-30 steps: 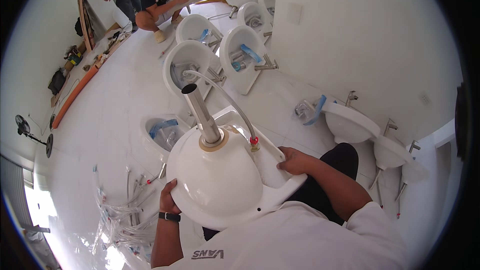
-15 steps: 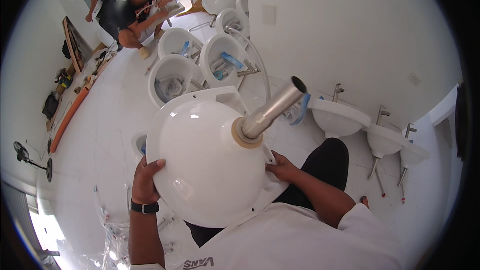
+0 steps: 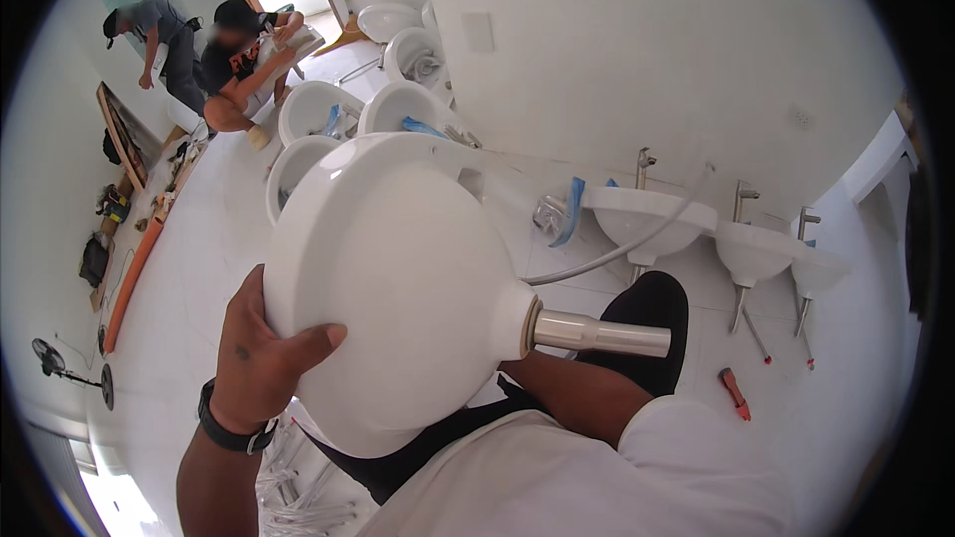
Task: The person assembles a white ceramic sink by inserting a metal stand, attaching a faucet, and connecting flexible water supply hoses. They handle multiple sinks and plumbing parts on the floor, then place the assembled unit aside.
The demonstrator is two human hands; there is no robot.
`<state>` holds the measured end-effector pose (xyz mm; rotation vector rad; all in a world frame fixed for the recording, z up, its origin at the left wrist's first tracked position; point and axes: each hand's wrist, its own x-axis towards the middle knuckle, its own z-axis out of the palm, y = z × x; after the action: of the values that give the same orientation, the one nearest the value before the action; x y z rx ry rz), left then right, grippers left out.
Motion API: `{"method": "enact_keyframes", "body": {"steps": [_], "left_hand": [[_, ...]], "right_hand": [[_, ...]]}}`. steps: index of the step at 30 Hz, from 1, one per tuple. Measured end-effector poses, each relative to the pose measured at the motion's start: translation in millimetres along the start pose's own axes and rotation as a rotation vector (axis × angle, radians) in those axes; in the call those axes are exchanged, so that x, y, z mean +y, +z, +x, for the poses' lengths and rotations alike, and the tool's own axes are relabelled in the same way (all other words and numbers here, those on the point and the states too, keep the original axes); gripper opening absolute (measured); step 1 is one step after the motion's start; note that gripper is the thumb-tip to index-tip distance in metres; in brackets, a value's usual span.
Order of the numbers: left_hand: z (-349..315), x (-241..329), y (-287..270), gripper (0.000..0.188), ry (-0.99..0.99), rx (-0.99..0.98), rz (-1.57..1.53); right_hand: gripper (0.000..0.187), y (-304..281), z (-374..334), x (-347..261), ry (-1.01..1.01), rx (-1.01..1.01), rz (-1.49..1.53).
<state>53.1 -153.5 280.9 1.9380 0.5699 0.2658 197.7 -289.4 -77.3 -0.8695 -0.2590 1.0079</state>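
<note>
L hand [image 3: 261, 353] grips glossy wht basin [image 3: 398, 259] w/ steel tailpipe [image 3: 607, 333]; R hand hidden, can't tell grip.

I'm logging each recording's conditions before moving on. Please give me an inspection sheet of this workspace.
Surface: white floor, fine joint lines.
Job's things: washbasin, tilted, underside toward the camera; metal drain pipe pointing right.
Clutter: orange pipe at left; red tool at right; bundled hoses lower left.
Hands: left hand grips the washbasin's rim; right hand hidden behind it.
Cables: flexible hose curves out from behind the washbasin; electrical cords too faint to confirm.
Surroundings: crouching person and bending person, far left; more basins along the right wall.
</note>
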Motion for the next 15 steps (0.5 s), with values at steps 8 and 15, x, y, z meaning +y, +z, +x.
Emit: {"method": "enact_keyframes", "body": {"steps": [8,15], "left_hand": [[23.3,37.6,27.5,0.086,-0.029,-0.102,0.231],[34.4,37.6,29.6,0.088,-0.004,-0.153,0.219]], "right_hand": [[0.050,-9.7,2.1,-1.9,0.150,0.097,-0.052],[0.050,-29.3,-82.9,-38.3,0.395,0.077,-0.291]]}}
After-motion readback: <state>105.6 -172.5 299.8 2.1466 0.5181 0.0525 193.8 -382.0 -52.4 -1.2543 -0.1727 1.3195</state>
